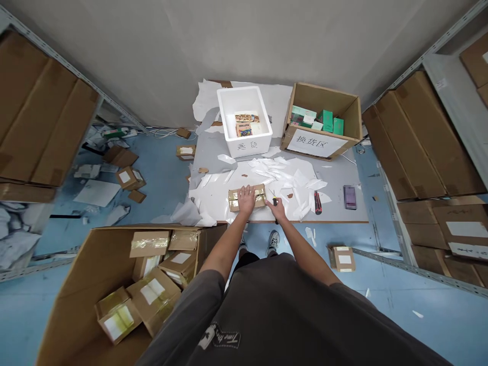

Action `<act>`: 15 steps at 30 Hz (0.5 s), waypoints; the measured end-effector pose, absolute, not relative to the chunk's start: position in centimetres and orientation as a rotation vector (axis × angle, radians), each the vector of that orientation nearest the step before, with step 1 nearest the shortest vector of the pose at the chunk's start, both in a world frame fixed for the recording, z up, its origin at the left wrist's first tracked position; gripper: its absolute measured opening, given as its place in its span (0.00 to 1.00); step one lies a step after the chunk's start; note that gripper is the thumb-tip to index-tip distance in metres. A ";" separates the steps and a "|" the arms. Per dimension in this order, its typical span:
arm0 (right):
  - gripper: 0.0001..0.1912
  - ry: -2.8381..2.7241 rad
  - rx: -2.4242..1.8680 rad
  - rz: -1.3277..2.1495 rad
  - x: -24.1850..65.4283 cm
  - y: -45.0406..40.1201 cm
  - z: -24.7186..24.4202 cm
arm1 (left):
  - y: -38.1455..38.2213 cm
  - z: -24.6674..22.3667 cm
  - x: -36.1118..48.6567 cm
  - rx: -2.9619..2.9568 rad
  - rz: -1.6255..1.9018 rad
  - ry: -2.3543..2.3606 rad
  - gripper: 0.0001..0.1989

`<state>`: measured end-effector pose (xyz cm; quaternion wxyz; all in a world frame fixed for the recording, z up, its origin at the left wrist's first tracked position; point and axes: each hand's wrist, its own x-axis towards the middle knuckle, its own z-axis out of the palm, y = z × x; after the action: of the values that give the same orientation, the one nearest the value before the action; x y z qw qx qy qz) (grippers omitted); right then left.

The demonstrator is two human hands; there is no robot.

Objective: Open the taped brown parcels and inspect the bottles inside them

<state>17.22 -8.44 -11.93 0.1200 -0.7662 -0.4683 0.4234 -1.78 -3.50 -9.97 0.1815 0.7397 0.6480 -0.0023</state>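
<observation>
A small cardboard box (pixel 260 196) wrapped with shiny tape lies flat near the front edge of the table. My left hand (pixel 246 199) presses down on its top with the fingers spread. Just right of the box, my right hand (pixel 275 207) is closed around a small tool (pixel 274 200) with a dark and yellow handle; its thin tip points away from me, beside the box's right end. White paper scraps (pixel 280 173) are strewn behind and around the box.
Behind stand a white foam box (pixel 249 148) holding packets and a carton (pixel 324 144) with green boxes. A red-black cutter (pixel 317 202) and a phone-like device (pixel 349 197) lie right. A large carton (pixel 72 295) of parcels is at lower left; shelves flank both sides.
</observation>
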 end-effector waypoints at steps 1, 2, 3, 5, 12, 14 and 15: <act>0.30 -1.313 -2.232 1.268 16.2 -8.4 -12.3 | -3.3 -9.7 -1.8 2.078 -0.011 1.832 0.29; 0.31 -1.233 -2.232 1.281 15.5 -8.4 -12.7 | -3.1 -9.3 -2.0 2.076 -0.017 1.824 0.29; 0.33 -1.138 -2.228 1.274 14.9 -8.4 -13.1 | -2.9 -9.0 -2.4 2.088 -0.022 1.804 0.29; 0.32 -0.963 -2.211 1.213 14.5 -8.0 -13.6 | -2.8 -8.6 -3.8 2.140 -0.056 1.727 0.30; 0.33 -0.926 -2.220 1.050 14.6 -2.5 -13.9 | -7.1 -9.2 -8.8 2.090 -0.221 1.619 0.51; 0.34 -0.965 -2.242 1.040 14.3 -0.6 -13.7 | -8.5 -9.7 -8.4 2.047 -0.203 1.685 0.59; 0.34 -0.978 -2.246 1.036 14.1 -0.1 -13.6 | -8.9 -9.9 -7.9 2.028 -0.191 1.724 0.61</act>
<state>14.15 -0.08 -13.58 0.2386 -0.8200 -0.3570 0.3783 -7.87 -8.89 -9.85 0.2342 0.7387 0.6282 -0.0696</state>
